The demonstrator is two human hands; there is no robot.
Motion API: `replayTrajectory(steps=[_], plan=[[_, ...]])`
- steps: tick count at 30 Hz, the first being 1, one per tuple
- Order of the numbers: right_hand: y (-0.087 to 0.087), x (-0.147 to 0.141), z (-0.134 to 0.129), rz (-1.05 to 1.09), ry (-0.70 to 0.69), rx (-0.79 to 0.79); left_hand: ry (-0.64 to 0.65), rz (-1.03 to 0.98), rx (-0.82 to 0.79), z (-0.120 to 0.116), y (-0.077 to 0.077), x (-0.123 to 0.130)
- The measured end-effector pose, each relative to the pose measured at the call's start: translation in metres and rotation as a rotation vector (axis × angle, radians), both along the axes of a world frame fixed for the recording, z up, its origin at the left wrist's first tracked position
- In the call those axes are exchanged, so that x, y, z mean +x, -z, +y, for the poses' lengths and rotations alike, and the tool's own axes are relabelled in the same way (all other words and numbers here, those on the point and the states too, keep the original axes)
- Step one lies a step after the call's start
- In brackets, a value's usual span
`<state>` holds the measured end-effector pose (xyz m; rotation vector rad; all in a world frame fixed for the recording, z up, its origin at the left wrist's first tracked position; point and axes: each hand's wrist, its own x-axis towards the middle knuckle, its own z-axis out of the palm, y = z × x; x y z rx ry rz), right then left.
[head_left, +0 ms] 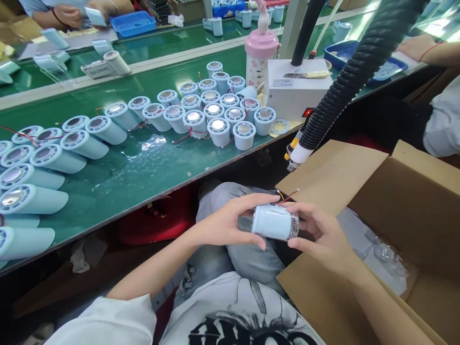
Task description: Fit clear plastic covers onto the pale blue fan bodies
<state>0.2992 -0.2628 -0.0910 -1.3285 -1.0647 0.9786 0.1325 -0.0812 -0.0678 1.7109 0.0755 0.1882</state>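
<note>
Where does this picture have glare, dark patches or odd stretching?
All in the head view: white glare on the green bench; deep shadow beneath it; blue housings at the left edge look stretched, probably lens distortion; a co-worker's hand at upper left looks soft; the left hand and right hand look fairly sharp.

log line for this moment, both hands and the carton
left hand: holds blue cylinder, one end | right hand: holds other end | wires: sticking up | carton: open, at right

Pink-lidded bottle [259, 45]; far blue tray [133, 25]
</note>
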Motion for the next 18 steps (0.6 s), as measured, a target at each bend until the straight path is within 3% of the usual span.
replayTrajectory(steps=[18], plan=[[-0.010, -0.006, 0.008, 0.445, -0.023, -0.290, 0.022, -0.052, 0.137, -0.003, -0.003, -0.005]])
